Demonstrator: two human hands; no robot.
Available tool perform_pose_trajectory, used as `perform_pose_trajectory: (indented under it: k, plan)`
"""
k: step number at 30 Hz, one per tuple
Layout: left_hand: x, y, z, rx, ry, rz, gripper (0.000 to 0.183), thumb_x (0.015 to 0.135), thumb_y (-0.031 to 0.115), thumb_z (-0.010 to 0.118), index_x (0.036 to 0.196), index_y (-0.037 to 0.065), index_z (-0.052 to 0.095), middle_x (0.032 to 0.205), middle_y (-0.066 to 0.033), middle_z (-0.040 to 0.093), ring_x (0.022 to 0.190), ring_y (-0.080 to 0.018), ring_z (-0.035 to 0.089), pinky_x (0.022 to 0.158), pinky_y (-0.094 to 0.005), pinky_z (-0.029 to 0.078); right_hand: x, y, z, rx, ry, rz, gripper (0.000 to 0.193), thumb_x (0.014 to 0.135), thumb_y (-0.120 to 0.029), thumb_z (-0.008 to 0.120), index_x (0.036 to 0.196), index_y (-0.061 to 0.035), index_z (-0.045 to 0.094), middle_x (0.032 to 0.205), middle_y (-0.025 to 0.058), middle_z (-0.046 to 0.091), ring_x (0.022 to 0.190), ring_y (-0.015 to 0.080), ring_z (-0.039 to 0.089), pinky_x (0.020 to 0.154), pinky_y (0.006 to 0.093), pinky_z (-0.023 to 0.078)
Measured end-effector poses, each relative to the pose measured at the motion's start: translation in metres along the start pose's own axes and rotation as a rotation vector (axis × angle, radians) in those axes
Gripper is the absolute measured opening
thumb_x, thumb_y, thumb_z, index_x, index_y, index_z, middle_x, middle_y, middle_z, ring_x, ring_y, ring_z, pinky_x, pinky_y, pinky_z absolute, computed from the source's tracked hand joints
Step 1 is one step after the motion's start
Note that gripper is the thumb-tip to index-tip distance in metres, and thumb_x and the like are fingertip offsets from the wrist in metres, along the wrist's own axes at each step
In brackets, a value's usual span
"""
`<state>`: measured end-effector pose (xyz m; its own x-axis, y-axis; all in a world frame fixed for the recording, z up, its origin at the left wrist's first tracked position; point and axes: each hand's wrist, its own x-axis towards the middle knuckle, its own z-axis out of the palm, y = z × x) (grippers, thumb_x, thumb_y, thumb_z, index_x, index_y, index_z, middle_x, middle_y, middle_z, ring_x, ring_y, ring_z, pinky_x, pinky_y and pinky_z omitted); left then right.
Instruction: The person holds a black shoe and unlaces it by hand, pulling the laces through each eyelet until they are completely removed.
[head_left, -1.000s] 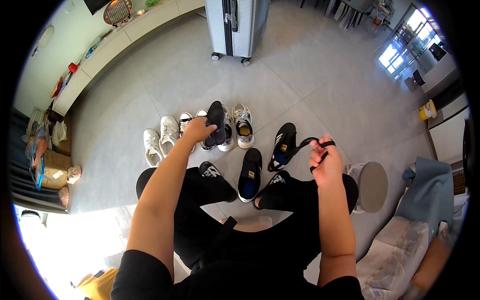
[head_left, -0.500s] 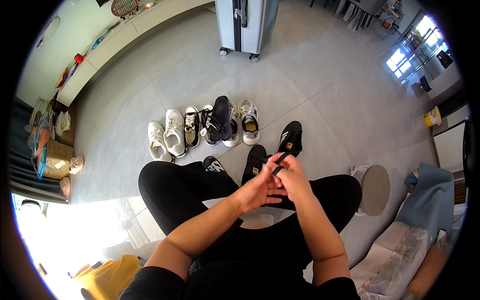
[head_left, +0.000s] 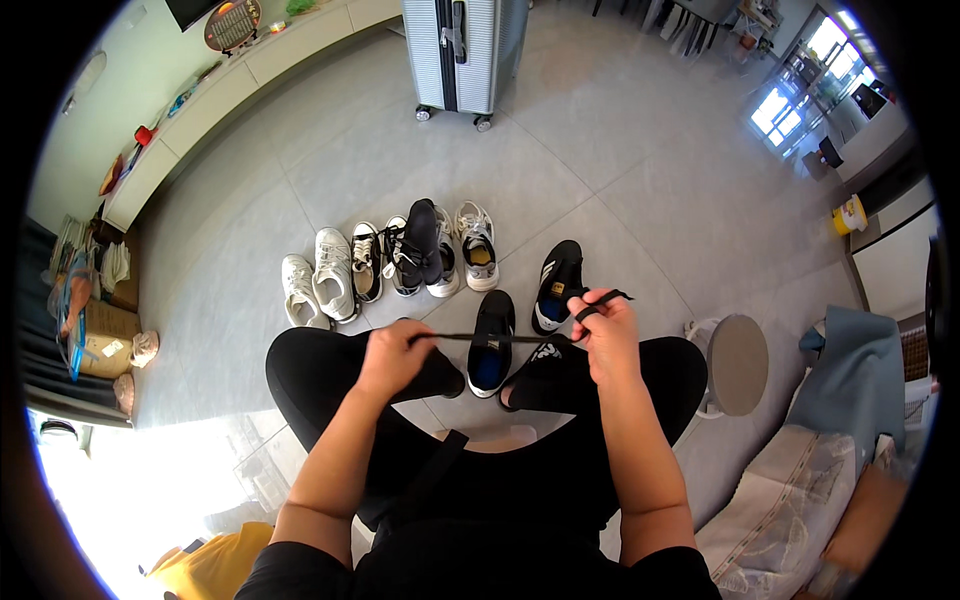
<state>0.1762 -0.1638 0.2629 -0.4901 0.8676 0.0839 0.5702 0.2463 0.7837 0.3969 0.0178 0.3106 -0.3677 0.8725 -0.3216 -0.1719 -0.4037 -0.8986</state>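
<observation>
A thin, flat black shoelace is stretched nearly level between my hands, above my lap. My left hand pinches it on the left. On the right, it wraps around the fingers of my right hand, and a loose end sticks out past them. Behind the lace stands a black sneaker with a blue insole. Its matching black sneaker, with white side stripes, sits farther off, just beyond my right hand. No lace can be made out on either. A black strip hangs over my lap.
Several white, black and grey shoes stand in a row on the grey tiles at front left. A silver suitcase is beyond them. To my right are a round stool and a grey-blue cloth. Cardboard boxes stand at far left.
My hands were close together in front of the black sneakers. They have moved apart, the left one leftward, drawing the shoelace out straight. The view has shifted slightly.
</observation>
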Motion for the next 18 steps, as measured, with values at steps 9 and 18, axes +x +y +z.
perform_pose_trajectory:
  k: [9,18]
  plan:
    - [-0.008,-0.011,-0.066,-0.721,0.268,-0.402,0.022,0.093,0.017,0.051,0.088,-0.001,0.063,0.058,0.0026,0.045,0.050,-0.0061,0.043,0.056,-0.0239,0.043,0.011,-0.003,-0.058,0.116,0.016,0.102,0.018,0.083,-0.021,0.066,0.085,-0.0093,0.053,0.083,0.0025,0.058,0.075,0.0135,0.054,0.069,0.0293,0.043]
    - [-0.010,-0.034,-0.099,-0.644,0.761,-0.237,0.025,0.096,0.021,0.050,0.096,-0.001,0.063,0.089,-0.0048,0.063,0.087,-0.0116,0.056,0.081,-0.0259,0.043,0.021,-0.022,-0.109,0.367,0.269,-0.151,0.031,0.094,-0.037,0.051,0.077,-0.0122,0.050,0.083,0.0053,0.061,0.073,0.0178,0.055,0.071,0.0303,0.041]
